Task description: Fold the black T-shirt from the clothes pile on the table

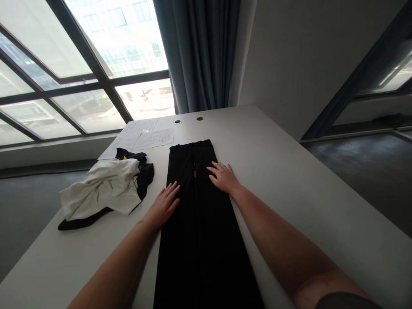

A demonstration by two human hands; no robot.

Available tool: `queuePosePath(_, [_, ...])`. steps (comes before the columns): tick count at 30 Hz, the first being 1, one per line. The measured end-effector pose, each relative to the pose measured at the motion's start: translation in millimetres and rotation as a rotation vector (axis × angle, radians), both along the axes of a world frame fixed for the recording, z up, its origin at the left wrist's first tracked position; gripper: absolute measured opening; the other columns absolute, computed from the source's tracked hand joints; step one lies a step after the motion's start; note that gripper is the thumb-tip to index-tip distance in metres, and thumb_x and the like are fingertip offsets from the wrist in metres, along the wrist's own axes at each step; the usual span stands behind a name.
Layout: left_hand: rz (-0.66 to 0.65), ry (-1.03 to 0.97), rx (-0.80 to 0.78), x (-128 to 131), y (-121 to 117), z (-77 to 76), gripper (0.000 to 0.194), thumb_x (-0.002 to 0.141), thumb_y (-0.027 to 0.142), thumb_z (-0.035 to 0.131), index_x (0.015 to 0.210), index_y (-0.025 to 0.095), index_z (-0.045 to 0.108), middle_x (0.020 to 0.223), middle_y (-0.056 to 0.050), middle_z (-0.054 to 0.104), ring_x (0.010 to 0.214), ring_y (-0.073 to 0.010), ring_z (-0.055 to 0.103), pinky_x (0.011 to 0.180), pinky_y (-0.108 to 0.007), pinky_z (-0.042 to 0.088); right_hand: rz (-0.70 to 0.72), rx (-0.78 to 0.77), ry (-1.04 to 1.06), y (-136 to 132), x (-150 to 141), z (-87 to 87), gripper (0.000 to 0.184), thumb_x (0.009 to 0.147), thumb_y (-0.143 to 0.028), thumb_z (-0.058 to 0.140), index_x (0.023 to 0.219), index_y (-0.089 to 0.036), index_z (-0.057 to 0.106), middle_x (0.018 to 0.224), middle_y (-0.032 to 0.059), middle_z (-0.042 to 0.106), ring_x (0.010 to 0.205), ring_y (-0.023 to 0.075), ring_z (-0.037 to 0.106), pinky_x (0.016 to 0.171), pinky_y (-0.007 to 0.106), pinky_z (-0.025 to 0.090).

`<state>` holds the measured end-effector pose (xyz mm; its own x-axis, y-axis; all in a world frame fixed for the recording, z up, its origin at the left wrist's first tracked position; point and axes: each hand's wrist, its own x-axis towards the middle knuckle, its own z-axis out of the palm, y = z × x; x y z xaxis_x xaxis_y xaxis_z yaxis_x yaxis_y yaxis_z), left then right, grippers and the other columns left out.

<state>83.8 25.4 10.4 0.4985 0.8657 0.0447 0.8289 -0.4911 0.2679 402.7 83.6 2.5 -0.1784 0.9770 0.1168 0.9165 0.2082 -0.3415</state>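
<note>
A long black garment (199, 223), folded into a narrow strip, lies lengthwise down the middle of the white table (289, 184). My left hand (165, 203) rests flat on its left edge, fingers stretched out and together. My right hand (222, 176) lies flat on the garment's right side a little farther away, fingers spread. Neither hand holds anything. A small pink mark shows on the cloth just left of my right hand.
A crumpled pile of white and black clothes (104, 189) sits at the table's left edge. Paper sheets (144, 137) lie at the far left corner, near two round cable holes (188, 120). Windows and a blue curtain (199, 51) stand behind the table.
</note>
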Motion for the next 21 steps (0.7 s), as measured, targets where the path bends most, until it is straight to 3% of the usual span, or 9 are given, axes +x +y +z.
queuePosePath(3, [0.026,-0.004,0.042,-31.3,-74.8,-9.2,0.057,0.108,0.040,0.035,0.163,0.031,0.034,0.170,-0.003,0.031,0.158,-0.0242,0.026,0.129,-0.049,0.027,0.002,0.003,-0.001,-2.4,0.8,3.2,0.048,0.102,-0.037,0.052,0.149,-0.029,0.057,0.165,0.0085,0.041,0.154,0.0341,0.032,0.122,0.069,0.019])
queuePosePath(6, [0.014,0.013,0.053,-33.8,-110.3,-8.8,0.059,0.107,0.041,0.040,0.164,0.033,0.032,0.171,-0.003,0.028,0.159,-0.0268,0.024,0.129,-0.053,0.025,0.076,0.074,0.009,-7.4,-3.4,13.3,0.046,0.101,-0.035,0.051,0.146,-0.029,0.060,0.164,0.0063,0.043,0.156,0.0339,0.028,0.123,0.069,0.017])
queuePosePath(9, [-0.026,0.026,0.040,-22.6,-107.7,-2.1,0.060,0.106,0.043,0.044,0.164,0.032,0.032,0.173,-0.004,0.024,0.160,-0.0299,0.018,0.129,-0.057,0.023,0.226,0.149,0.013,-9.8,-24.4,23.5,0.050,0.103,-0.037,0.047,0.150,-0.025,0.056,0.164,0.0071,0.043,0.157,0.0314,0.027,0.126,0.062,0.017])
queuePosePath(13, [-0.067,0.044,0.025,-13.9,-94.7,3.3,0.065,0.102,0.048,0.051,0.163,0.033,0.034,0.173,-0.006,0.022,0.160,-0.0325,0.018,0.128,-0.059,0.021,0.405,0.076,-0.073,9.1,-80.5,25.0,0.063,0.103,-0.047,0.047,0.159,-0.017,0.044,0.169,0.0143,0.032,0.158,0.0302,0.025,0.128,0.052,0.020])
queuePosePath(17, [-0.100,0.041,-0.012,-22.5,-96.9,6.2,0.077,0.096,0.056,0.062,0.164,0.035,0.033,0.174,-0.007,0.017,0.160,-0.0360,0.014,0.128,-0.062,0.018,0.387,-0.087,-0.174,63.2,-131.3,20.3,0.074,0.103,-0.052,0.044,0.164,-0.011,0.032,0.172,0.0174,0.021,0.160,0.0300,0.018,0.129,0.048,0.018])
queuePosePath(21, [-0.208,0.012,-0.089,-44.6,-94.9,13.7,0.087,0.087,0.061,0.072,0.162,0.039,0.034,0.174,-0.005,0.019,0.159,-0.0351,0.018,0.129,-0.059,0.017,0.321,-0.144,-0.239,121.9,-149.7,16.3,0.074,0.105,-0.055,0.036,0.166,-0.015,0.026,0.173,0.0146,0.016,0.160,0.0291,0.015,0.129,0.049,0.013])
